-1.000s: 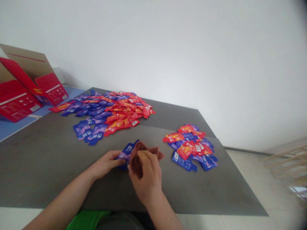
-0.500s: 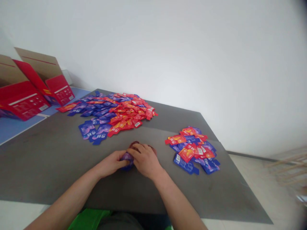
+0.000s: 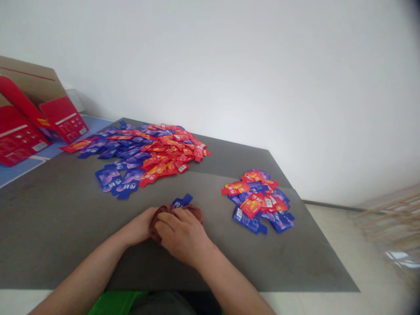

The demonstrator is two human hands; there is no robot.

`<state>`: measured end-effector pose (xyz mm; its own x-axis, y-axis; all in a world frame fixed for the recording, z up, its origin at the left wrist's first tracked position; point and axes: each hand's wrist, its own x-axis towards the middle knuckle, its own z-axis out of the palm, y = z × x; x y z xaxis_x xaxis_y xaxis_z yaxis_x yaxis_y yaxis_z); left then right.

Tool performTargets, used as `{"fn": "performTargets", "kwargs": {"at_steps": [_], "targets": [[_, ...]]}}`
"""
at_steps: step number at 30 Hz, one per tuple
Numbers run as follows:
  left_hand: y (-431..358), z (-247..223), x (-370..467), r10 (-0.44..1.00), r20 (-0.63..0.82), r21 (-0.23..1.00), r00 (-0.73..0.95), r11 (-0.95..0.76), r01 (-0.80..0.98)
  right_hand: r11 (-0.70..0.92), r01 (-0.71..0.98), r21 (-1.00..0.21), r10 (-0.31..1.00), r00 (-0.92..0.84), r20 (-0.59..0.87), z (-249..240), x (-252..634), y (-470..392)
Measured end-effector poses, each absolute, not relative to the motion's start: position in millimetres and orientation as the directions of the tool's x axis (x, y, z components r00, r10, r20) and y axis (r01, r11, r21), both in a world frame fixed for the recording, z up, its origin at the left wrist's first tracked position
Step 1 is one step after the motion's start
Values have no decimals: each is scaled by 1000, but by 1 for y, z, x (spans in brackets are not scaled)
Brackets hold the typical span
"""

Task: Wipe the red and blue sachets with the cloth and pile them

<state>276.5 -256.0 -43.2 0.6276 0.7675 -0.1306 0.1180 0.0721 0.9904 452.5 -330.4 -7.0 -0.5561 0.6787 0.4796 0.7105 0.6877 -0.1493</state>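
Observation:
My right hand (image 3: 183, 234) is closed on a crumpled brown cloth (image 3: 197, 213), its fingers bent over the fabric. From behind the cloth sticks the narrow end of a blue packet (image 3: 182, 201) with white lettering; its other part is covered. My left hand (image 3: 141, 226) is right against the cloth on the left side, and its fingers are hidden beneath the fabric and my right hand. Both hands are low over the grey table top (image 3: 82, 245), close to its near edge.
A large heap of red and blue packets (image 3: 164, 151) lies at the back left. To the right is a smaller pile of such packets (image 3: 257, 201). Red open cartons (image 3: 64, 118) stand on a blue surface (image 3: 22, 170) at far left. A white wall rises behind.
The brown cloth has come leftward over the packet, which now shows only one end pointing away from me. My right hand has shifted left, and the whole view has shifted slightly.

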Motion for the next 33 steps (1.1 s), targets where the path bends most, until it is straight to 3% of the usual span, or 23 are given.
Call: {"fn": "performTargets", "kwargs": {"at_steps": [1,3,5,10,12,15,17,20,22,26,29,31,33], "targets": [[-256,-43,276,755,-135,989,642,62,135,661,733,-163,716,-549,432,-15,458,-319],[-256,-41,274,714,-160,984,682,58,170,442,862,-247,865,-337,372,-22,479,-295],[-258,-41,271,691,-178,980,701,59,190,364,882,-299,889,-232,395,-17,501,-283],[-262,-45,269,689,-171,983,704,72,168,374,818,-436,750,9,661,20,500,-330],[-261,-47,271,672,-182,983,718,105,150,482,800,-359,733,-143,665,23,479,-353],[-258,-47,274,665,-193,981,722,127,146,629,744,-226,723,-454,521,5,454,-355],[-257,-45,275,686,-167,984,708,69,165,598,767,-231,768,-466,439,-14,455,-337],[-258,-43,274,691,-149,978,707,-3,210,346,877,-333,891,-197,408,-30,475,-303],[-261,-42,273,686,-156,976,711,-5,220,211,877,-431,901,-4,434,-23,490,-294],[-263,-41,271,682,-136,983,719,3,184,255,785,-564,771,188,609,10,491,-323],[-262,-40,273,671,-144,982,728,8,186,471,752,-461,755,-73,652,19,465,-354],[-260,-39,275,665,-153,978,731,-5,209,587,734,-342,747,-329,578,8,450,-357],[-258,-39,276,675,-152,971,722,-33,236,607,744,-279,759,-438,481,-10,449,-341]]}}
